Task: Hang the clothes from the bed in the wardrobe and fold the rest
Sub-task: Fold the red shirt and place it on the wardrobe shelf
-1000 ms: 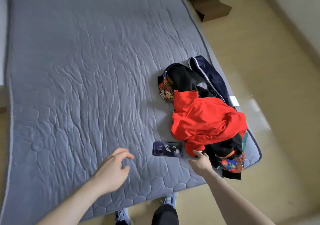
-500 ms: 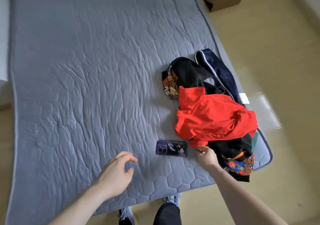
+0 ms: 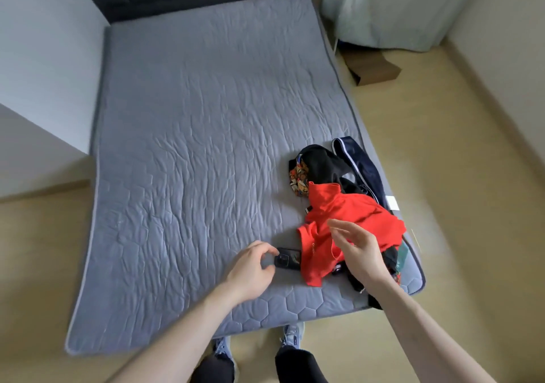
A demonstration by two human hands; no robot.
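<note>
Fingers of your right hand [image 3: 358,250] have let go of the red garment [image 3: 348,223] and now hover spread above it; your left hand [image 3: 250,270], loosely curled and empty, nears the phone [image 3: 287,260]. Clothes remain piled on the bed [image 3: 191,146].

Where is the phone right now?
In the head view the phone lies on the bed near its foot edge, between the left hand and the red garment, whose hem partly covers it.

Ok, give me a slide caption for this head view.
Both hands, left and right, hover over a phone and red garment on the bed.
</note>
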